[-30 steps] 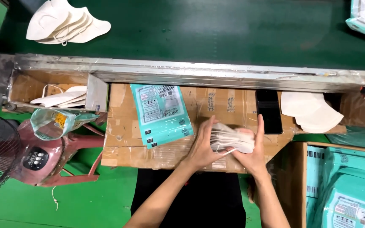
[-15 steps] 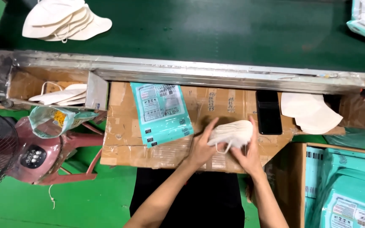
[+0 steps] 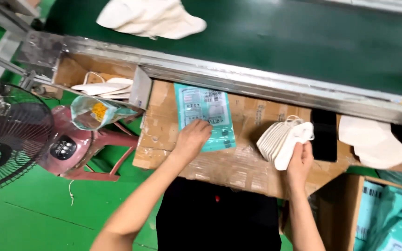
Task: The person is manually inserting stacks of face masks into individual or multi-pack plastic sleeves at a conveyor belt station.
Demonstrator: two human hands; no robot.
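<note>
1. Since the earlier frames the hands have parted: the left hand (image 3: 192, 135) has left the masks (image 3: 282, 139) and gone to the pouch (image 3: 204, 115), while the right hand (image 3: 299, 160) now holds the stack alone
2. Far left, a fan (image 3: 10, 135) stands on the green floor, beside a pink stool (image 3: 94, 148) with a clear bag (image 3: 94, 113) above it
3. The left hand lies flat on the teal pouch, fingers loosely spread, gripping nothing; the pouch lies on the cardboard desk (image 3: 238, 162)
4. The right hand is closed on the white masks, held upright just above the desk, right of the pouch
5. More masks (image 3: 375, 142) lie at the far right, and a pile (image 3: 152, 18) rests on the belt (image 3: 303, 42) above
</note>
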